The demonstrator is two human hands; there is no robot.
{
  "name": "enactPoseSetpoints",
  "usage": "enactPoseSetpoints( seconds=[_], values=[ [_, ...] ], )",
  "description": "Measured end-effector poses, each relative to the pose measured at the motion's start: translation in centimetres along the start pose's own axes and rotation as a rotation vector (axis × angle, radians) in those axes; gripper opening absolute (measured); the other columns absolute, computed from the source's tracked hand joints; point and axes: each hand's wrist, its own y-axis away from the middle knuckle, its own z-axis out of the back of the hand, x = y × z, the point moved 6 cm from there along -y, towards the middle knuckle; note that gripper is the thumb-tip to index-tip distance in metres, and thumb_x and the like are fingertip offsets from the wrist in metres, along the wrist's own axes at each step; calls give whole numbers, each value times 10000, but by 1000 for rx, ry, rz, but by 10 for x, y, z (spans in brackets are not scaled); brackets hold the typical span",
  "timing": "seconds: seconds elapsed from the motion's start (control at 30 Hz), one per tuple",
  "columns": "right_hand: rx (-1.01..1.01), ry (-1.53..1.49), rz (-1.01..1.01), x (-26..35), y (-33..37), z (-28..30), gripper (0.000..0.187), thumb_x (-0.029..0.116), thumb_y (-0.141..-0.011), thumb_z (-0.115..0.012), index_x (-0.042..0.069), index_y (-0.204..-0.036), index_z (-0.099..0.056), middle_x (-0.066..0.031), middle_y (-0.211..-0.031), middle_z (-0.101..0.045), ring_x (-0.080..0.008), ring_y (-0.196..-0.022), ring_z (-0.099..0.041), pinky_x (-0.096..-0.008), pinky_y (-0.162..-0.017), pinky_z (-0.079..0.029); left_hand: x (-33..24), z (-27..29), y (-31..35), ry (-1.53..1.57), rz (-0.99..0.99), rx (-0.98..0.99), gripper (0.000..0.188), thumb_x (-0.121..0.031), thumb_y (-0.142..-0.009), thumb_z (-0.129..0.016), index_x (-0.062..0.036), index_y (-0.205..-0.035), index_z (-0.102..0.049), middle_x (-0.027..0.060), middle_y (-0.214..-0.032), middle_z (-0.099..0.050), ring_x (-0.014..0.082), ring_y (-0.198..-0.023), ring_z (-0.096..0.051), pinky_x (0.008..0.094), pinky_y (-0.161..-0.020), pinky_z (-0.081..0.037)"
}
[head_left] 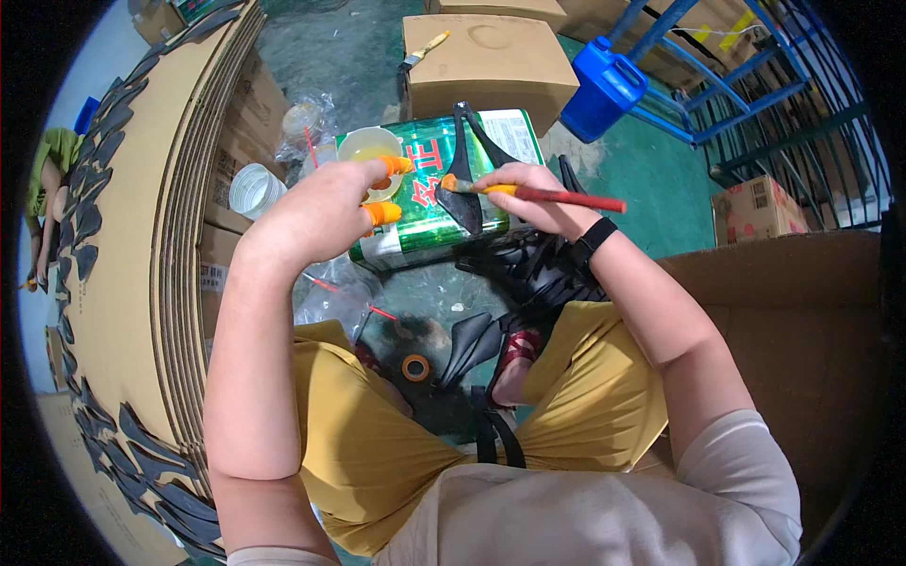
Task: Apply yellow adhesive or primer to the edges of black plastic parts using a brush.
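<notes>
A green metal tin (406, 236) lies before me as a work surface. On it rests a black part (462, 208) with a wide paddle-like end and narrow arms. My right hand (533, 193) grips a red-handled paintbrush (576, 197), its bristle end at the upper edge of the paddle. My left hand (316, 208), with orange finger covers on, hovers over the tin's left side with thumb and fingers apart. Just beyond it stands a translucent cup (368, 143) of yellowish liquid, partly hidden by the fingers; whether they touch it is unclear.
Left, black parts (90, 217) line tall stacked cardboard (142, 245), near white cups (255, 191). Ahead, a cardboard box (491, 66) carries another brush (427, 49); a blue jug (604, 90) stands beside it. An orange tape roll (415, 368) and black parts (472, 344) lie by my feet.
</notes>
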Motion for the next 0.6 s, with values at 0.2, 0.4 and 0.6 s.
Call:
enactPoseSetpoints(
  seconds=[0.2, 0.4, 0.6],
  values=[
    [315, -99, -43, -4, 23, -8, 197, 145, -748, -588, 38, -879, -690, -99, -827, -645, -168, -778, -611, -292, -693, -482, 8, 0, -2, -15, 15, -1, 334, -57, -788, -604, 24, -1108, -553, 221, -1036, -615, 344, -972, -594, 386, -847, -461],
    [97, -168, -45, -9, 38, 21, 204, 135, -769, -593, 16, -913, -677, -103, -872, -656, -204, -844, -591, -314, -756, -459, 11, -5, -2, 0, 23, 7, 333, -69, -791, -607, 27, -1106, -555, 214, -1032, -621, 344, -973, -594, 384, -858, -453],
    [276, -168, 93, -7, 47, 4, 205, 121, -755, -589, 26, -910, -683, -102, -822, -648, -212, -790, -604, -321, -733, -473, 10, -4, -10, -15, 28, -2, 331, -48, -791, -612, 30, -1108, -555, 202, -1040, -623, 316, -973, -603, 363, -852, -457]
  ],
)
